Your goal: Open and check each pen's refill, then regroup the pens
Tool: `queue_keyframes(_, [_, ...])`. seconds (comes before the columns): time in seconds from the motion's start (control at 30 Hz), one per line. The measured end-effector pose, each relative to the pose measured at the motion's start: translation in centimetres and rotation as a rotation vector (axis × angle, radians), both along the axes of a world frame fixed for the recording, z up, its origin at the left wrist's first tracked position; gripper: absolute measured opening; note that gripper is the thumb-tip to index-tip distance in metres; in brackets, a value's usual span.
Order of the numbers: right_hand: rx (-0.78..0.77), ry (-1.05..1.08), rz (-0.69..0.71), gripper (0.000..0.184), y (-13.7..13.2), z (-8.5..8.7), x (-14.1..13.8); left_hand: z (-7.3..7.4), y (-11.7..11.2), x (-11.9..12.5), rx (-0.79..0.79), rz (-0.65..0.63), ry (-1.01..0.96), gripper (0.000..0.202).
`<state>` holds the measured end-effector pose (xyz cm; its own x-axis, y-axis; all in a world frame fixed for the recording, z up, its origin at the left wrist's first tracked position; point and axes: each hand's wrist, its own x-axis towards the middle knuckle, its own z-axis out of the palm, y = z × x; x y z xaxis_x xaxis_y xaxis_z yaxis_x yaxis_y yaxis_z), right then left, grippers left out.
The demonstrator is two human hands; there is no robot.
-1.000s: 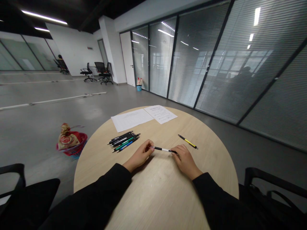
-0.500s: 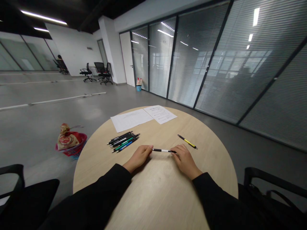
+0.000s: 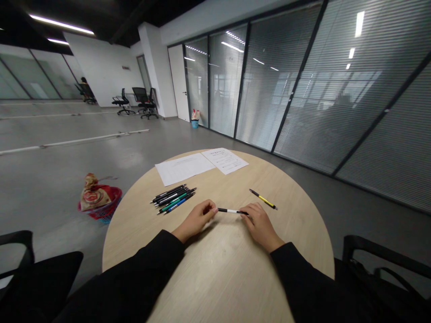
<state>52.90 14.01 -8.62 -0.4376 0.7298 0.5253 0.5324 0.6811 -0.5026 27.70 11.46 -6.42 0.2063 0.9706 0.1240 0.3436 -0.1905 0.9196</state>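
Observation:
A black-and-white pen point(image 3: 231, 211) lies level between my two hands, just above or on the round wooden table point(image 3: 215, 278). My left hand point(image 3: 199, 218) pinches its dark tip end between thumb and fingers. At the other end, the fingers of my right hand point(image 3: 260, 223) are closed round the clip end. Beyond my right hand rests a yellow-and-black pen point(image 3: 263, 199). A pile of several pens point(image 3: 173, 198), mostly black with a green and a blue one, lies beyond my left hand to the left.
Two printed paper sheets point(image 3: 184, 168) lie at the table's far edge. A red basket with a bag point(image 3: 97, 199) stands on the floor to the left. Chairs flank the table, a black seat point(image 3: 40, 278) at left and an armrest point(image 3: 387, 253) at right.
My left hand's fingers have shifted slightly to the right along the pen's tip end, and their grip has changed a little. My right hand and the other pens stay where they were.

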Motion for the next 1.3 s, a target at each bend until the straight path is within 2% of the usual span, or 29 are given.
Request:
queue_keyframes(0.13, [0.001,0.004,0.011,0.015,-0.01,0.13,0.0,0.17,0.08,-0.02,-0.069,-0.023,0.031,0.052])
queue_keyframes(0.23, [0.002,0.006,0.015,0.015,0.12,0.0,-0.01,0.15,0.12,0.0,-0.072,-0.023,0.041,0.054])
queue_keyframes(0.43, [-0.005,0.013,0.002,0.015,0.12,-0.14,-0.09,-0.25,0.17,-0.14,-0.018,0.01,0.034,0.042])
queue_keyframes(0.7, [-0.103,0.092,0.021,0.015,0.07,-0.2,-0.13,-0.11,0.0,-0.45,-0.004,-0.074,-0.102,0.025])
queue_keyframes(0.9, [-0.094,0.106,0.004,0.016,0.21,-0.43,-0.12,-0.16,0.15,-0.19,-0.031,-0.002,-0.123,0.031])
queue_keyframes(1.07, [-0.068,0.106,0.012,0.016,0.28,-0.41,-0.14,0.01,0.27,-0.1,-0.064,0.027,0.018,0.056])
queue_keyframes(1.3, [-0.086,0.086,0.011,0.015,0.2,-0.45,-0.1,-0.06,0.27,-0.13,-0.044,0.031,0.052,0.051])
